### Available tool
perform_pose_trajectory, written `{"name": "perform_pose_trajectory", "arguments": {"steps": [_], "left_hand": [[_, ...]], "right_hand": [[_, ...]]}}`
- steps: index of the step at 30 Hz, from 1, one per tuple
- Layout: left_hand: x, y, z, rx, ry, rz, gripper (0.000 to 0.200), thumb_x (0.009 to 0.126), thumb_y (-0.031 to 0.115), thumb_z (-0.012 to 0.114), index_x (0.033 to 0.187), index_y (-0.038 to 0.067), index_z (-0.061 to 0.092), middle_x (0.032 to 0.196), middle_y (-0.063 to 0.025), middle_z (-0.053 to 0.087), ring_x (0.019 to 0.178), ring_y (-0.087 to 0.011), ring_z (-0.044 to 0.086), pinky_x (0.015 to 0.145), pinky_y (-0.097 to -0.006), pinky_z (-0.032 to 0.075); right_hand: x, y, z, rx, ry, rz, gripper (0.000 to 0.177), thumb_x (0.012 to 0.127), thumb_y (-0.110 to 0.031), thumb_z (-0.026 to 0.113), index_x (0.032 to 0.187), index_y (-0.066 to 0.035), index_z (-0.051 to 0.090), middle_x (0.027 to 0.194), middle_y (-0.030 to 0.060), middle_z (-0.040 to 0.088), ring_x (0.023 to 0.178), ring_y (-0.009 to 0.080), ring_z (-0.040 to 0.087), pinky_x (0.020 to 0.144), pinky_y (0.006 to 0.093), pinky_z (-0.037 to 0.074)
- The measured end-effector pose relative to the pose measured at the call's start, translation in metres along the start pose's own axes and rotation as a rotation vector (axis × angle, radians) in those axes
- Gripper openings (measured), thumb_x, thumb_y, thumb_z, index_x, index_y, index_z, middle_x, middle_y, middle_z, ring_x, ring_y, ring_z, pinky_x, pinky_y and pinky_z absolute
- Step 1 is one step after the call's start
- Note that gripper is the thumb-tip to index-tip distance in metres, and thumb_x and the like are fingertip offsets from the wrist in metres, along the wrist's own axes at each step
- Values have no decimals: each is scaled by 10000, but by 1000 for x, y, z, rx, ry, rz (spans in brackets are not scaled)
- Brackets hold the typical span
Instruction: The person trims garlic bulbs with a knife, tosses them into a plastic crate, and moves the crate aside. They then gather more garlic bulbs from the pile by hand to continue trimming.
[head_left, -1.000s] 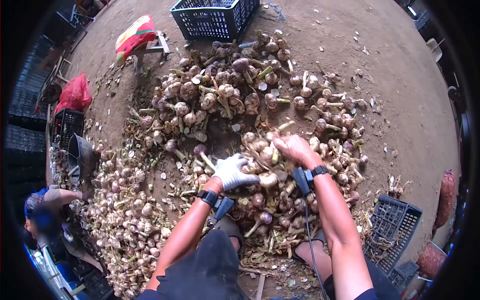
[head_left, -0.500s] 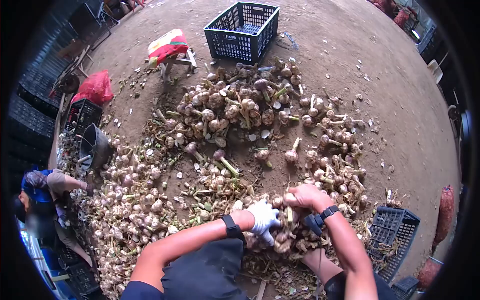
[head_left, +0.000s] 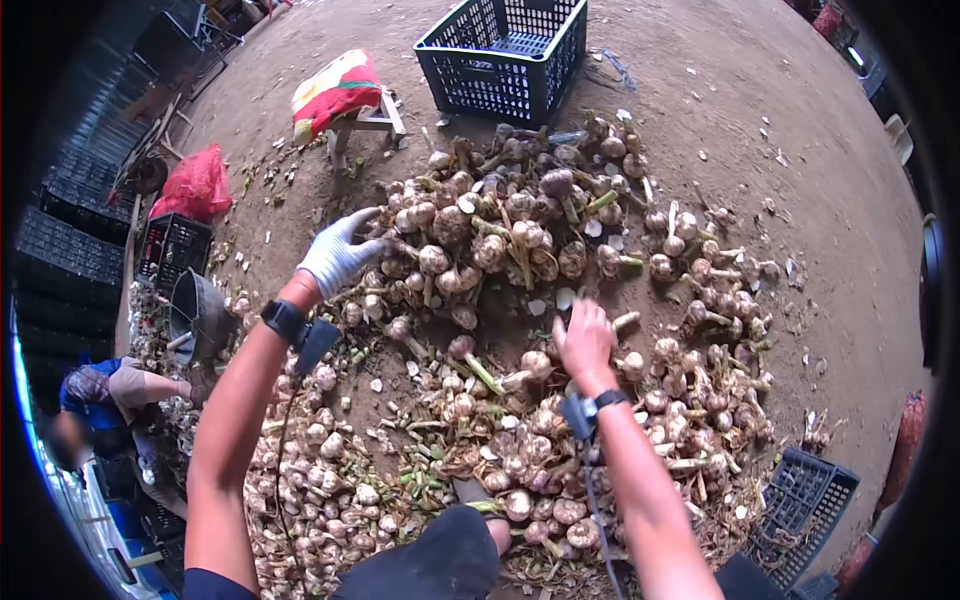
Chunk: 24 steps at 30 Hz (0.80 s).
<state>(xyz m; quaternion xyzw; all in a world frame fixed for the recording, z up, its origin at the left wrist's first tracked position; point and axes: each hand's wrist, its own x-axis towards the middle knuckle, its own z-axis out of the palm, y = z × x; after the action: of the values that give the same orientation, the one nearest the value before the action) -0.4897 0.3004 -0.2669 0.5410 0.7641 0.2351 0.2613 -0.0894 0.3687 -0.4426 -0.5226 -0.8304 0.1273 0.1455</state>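
My left hand [head_left: 343, 254], in a white glove, is at the left edge of the large garlic heap [head_left: 452, 226]. Its fingers and thumb are spread, with no bulb visible in them. My bare right hand [head_left: 587, 345] is lower, in the gap in front of that heap. Its fingers curl down over a garlic bulb that they mostly hide; a cut stem [head_left: 626, 320] sticks out to the right. Just left of this hand lies another garlic bulb [head_left: 536, 364]. Closer to my legs spreads a pile of trimmed garlic bulbs [head_left: 570, 511].
A black crate [head_left: 488, 92] stands beyond the heap, beside a stool with a red and yellow cover [head_left: 340, 95]. On the left are a bucket [head_left: 198, 318], a red net bag [head_left: 193, 183] and a seated person [head_left: 120, 400]. Another crate [head_left: 800, 510] sits at lower right.
Both hands were together over the near pile, among garlic bulbs. They have since parted: the left reached forward and left to the heap, the right forward to a bulb. The view has shifted slightly.
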Motion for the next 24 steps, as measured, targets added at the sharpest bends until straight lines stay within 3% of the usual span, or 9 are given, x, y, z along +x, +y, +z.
{"name": "perform_pose_trajectory", "arguments": {"steps": [2, 7, 10, 14, 15, 18, 20, 22, 24], "left_hand": [[19, -6, -13, 140, -27, -14, 666, 864, 311, 744, 1445, 113, 487, 1288, -194, 627, 1124, -265, 639, 957, -363, 511], [74, -21, -6, 374, -31, -34, 670, 898, 366, 706, 1467, 108, 464, 1306, -202, 624, 1166, -263, 618, 1003, -366, 474], [104, -31, 12, 281, 10, -118, 640, 909, 432, 656, 1441, 115, 495, 1354, -229, 587, 1266, -357, 556, 1047, -409, 441], [134, -50, 34, 57, 50, -242, 608, 938, 386, 641, 1442, 79, 494, 1275, -172, 653, 1130, -222, 625, 995, -329, 466], [142, -59, 41, -4, 43, -293, 597, 915, 389, 644, 1431, 116, 519, 1304, -194, 641, 1194, -324, 622, 1009, -372, 467], [159, -93, 68, 97, -6, -258, 618, 891, 372, 661, 1434, 114, 515, 1284, -198, 652, 1194, -320, 624, 1011, -374, 469], [175, -109, 77, 93, -53, -284, 682, 868, 370, 673, 1469, 122, 468, 1386, -225, 571, 1280, -345, 555, 1060, -388, 439], [183, -108, 83, 459, -22, -83, 777, 847, 409, 699, 1510, 133, 402, 1497, -250, 438, 1371, -382, 447, 1114, -403, 392], [191, -97, 85, 237, -88, -115, 859, 815, 430, 757, 1524, 130, 378, 1509, -240, 416, 1397, -387, 405, 1136, -400, 366]], "right_hand": [[-21, -12, 13, -152, 31, -51, 499, 844, -359, 659, 1186, -2, 584, 1295, 228, 563, 1255, 382, 471, 1082, 566, 315], [-34, -25, 7, -97, 4, -82, 540, 811, -337, 664, 1214, 15, 588, 1325, 272, 535, 1272, 432, 447, 1134, 608, 256], [-29, -27, 1, -76, 3, -116, 506, 789, -287, 663, 1187, 21, 609, 1299, 281, 545, 1246, 440, 461, 1102, 580, 300], [-28, -29, 9, -68, 37, -114, 498, 762, -242, 663, 1174, 33, 614, 1264, 300, 556, 1212, 470, 479, 1082, 580, 326], [-26, -30, 9, -70, 34, -115, 498, 762, -242, 663, 1174, 33, 614, 1264, 300, 556, 1212, 470, 479, 1082, 580, 326], [-24, -30, 7, -73, 56, -134, 476, 754, -225, 650, 1135, 52, 587, 1228, 311, 548, 1163, 485, 500, 1040, 592, 359], [-23, -31, 7, -50, 59, -133, 469, 751, -210, 650, 1136, 51, 590, 1227, 311, 549, 1151, 487, 508, 1033, 591, 367], [-23, -31, 4, -42, 28, -126, 475, 745, -205, 657, 1141, 48, 589, 1228, 312, 548, 1155, 492, 505, 1031, 594, 367], [-22, -32, 5, -47, 45, -131, 465, 741, -205, 660, 1126, 47, 589, 1230, 313, 547, 1162, 498, 504, 1029, 599, 367]]}}
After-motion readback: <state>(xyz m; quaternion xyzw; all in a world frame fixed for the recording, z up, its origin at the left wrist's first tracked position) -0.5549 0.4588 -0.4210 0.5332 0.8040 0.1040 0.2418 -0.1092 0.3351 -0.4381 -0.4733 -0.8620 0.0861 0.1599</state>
